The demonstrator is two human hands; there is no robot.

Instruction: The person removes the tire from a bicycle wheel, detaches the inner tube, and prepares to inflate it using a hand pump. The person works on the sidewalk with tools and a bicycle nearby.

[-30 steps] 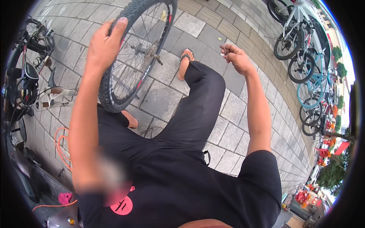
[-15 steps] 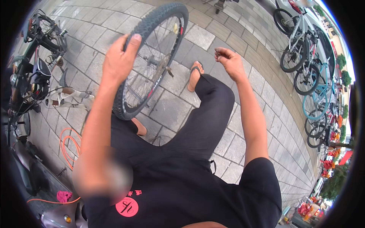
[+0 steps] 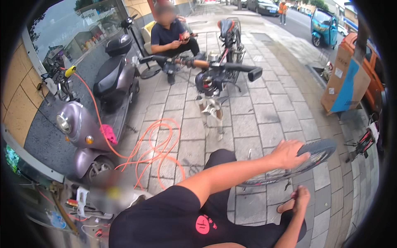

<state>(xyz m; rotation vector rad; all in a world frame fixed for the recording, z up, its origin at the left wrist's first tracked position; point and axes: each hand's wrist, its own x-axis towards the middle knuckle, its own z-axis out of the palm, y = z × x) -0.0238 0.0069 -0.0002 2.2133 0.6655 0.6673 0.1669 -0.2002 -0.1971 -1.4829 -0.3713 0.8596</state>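
My left hand [image 3: 289,154] grips the tyre of a bicycle wheel [image 3: 321,145], the thumb bent over the tread. The wheel is tilted, and my left forearm hides part of it. Just below the wheel, apart from it, is my right hand [image 3: 301,198] with its fingers curled together; whatever is in them is too small to make out. Beyond my knee stands a bicycle [image 3: 227,66] whose bare front fork [image 3: 211,109] has no wheel in it.
An orange hose [image 3: 159,142] lies coiled on the paving. A purple scooter [image 3: 89,124] stands at the left by the glass front. Past it sits a person [image 3: 171,39] holding something red. A cardboard box [image 3: 345,84] stands at the right; tools and a stand [image 3: 82,202] lie lower left.
My view has swung to the left, bringing the bicycle, the scooter and a seated person into sight. My left hand still holds the wheel, and my right hand's fingers stay curled.
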